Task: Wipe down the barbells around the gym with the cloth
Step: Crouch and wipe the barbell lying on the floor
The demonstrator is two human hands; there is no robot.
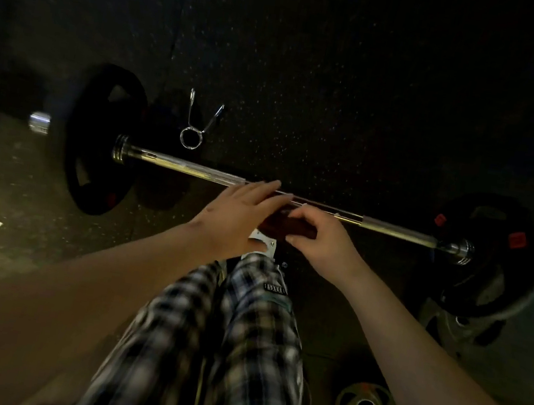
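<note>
A chrome barbell (187,167) lies across the dark rubber floor, with a black plate (101,139) on its left end and another black plate (493,257) on its right. A dark reddish cloth (284,224) is bunched just below the middle of the bar. My left hand (239,214) reaches over it with straight fingers, whose tips lie over the bar. My right hand (319,236) pinches the cloth's right end with curled fingers, close to the bar.
A steel spring collar (197,126) lies on the floor behind the bar. More plates lie flat at the right (461,330) and a small one near my right forearm (363,404). My checked trousers and white shoes stand below the bar's middle.
</note>
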